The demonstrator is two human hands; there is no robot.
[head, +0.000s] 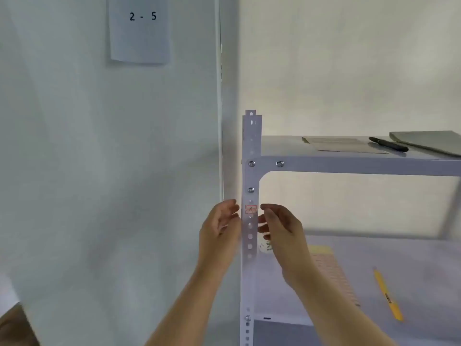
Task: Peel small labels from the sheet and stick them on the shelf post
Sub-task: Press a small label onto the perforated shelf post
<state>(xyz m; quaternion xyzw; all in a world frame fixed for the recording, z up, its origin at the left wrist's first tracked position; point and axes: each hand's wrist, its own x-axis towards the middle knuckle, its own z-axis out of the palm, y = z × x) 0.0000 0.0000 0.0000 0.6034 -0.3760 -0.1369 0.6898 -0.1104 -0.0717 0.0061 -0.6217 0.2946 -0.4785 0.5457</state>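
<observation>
A red-bordered label (250,209) marked "A" sits on the perforated shelf post (250,228), between the two hands, apparently placed at a level easy to read. The left hand (219,228) and right hand (280,227) flank the post, fingers loosely curled and empty, forearms raised. The label sheet (331,270) lies below the right hand on the lower shelf (411,258).

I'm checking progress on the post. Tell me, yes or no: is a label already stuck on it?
Yes, a small red-bordered label sits on the shelf post, between the left hand and right hand.
</observation>
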